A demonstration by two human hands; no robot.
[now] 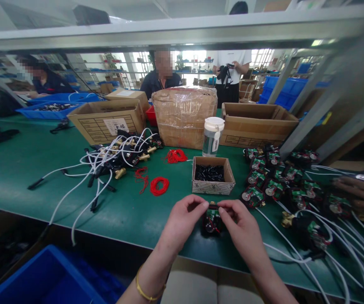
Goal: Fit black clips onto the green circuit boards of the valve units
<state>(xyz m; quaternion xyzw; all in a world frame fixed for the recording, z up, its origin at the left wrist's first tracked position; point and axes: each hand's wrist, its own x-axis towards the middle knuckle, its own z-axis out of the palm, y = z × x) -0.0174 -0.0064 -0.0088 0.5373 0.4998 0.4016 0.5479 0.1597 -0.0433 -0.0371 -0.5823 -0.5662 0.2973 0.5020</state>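
A small black housing with a green circuit board (212, 223) stands on the green table right in front of me. The fingers of my left hand (184, 217) are closed at its upper left edge. On the opposite side, my right hand (243, 223) pinches its upper right edge with thumb and fingers. A bit of brass shows at the top of the housing. Just beyond my hands is a small open carton (212, 187) filled with small black parts (209, 172). The fingertips hide part of the housing's upper corners.
More circuit-board housings (273, 188) with white cables crowd the right, where another person's hand (362, 194) reaches in. Cabled brass-fitted units (120, 156) lie left, near red wire coils (159, 185). Behind stand a lidded bottle (212, 137) and cardboard boxes (184, 118). A blue bin (51, 274) sits below.
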